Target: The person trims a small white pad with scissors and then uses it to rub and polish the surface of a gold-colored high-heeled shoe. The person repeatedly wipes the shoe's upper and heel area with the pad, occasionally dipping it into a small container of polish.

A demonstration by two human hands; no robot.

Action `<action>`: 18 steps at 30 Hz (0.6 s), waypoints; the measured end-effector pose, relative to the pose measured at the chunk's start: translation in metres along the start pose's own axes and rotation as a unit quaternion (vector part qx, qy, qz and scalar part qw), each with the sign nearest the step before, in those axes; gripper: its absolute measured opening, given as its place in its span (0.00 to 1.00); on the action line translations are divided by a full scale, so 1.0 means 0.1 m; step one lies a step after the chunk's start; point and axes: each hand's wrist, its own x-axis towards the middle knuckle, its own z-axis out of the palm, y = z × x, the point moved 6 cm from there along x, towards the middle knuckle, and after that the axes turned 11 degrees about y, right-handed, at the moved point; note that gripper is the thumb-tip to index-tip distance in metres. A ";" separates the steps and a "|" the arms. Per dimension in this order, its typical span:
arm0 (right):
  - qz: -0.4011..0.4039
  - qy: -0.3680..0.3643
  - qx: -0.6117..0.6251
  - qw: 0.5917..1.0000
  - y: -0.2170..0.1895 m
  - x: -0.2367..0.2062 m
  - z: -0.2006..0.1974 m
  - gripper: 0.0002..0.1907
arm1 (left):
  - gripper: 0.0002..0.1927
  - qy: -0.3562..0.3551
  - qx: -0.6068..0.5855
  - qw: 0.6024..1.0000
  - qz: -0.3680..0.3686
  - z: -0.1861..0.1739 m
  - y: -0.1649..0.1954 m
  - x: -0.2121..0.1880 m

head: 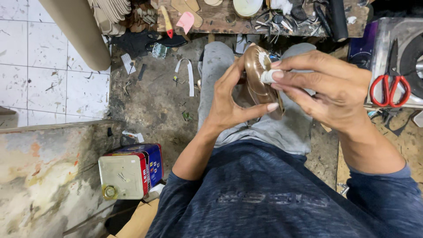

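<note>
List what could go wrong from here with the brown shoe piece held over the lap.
1. The left hand grips the brown shoe piece only by fingertips, so it may slip while the right hand presses the small white wad against it.
2. Whatever the wad carries could smear onto the fingertips or the grey trousers below.
3. The rectangular tin stands close to the left elbow and might be knocked.

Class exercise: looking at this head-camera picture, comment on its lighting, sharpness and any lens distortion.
Head view: even, soft light, no hard shadows; a sheen on the brown shoe held by the left hand; the right hand and red scissors are sharp; the wide lens bends the tiled floor lines at the edges.
</note>
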 end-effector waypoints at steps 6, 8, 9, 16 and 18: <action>-0.030 0.031 0.016 0.999 0.04 0.01 -0.04 0.10 | 0.51 -0.011 0.002 1.000 0.001 -0.01 0.02 -0.01; -0.031 0.009 -0.001 0.999 0.04 0.00 -0.03 0.10 | 0.49 -0.003 0.001 1.000 0.009 -0.02 0.03 0.00; -0.030 -0.002 -0.012 0.999 0.03 0.00 -0.02 0.10 | 0.49 -0.001 0.001 1.000 0.009 -0.02 0.02 0.01; -0.062 0.024 0.004 0.998 -0.07 0.10 -0.01 0.12 | 0.45 -0.015 -0.013 1.000 -0.003 -0.04 -0.05 -0.01; -0.034 -0.015 0.001 0.999 -0.05 0.11 0.04 0.12 | 0.43 -0.009 -0.023 1.000 -0.003 -0.07 -0.07 -0.01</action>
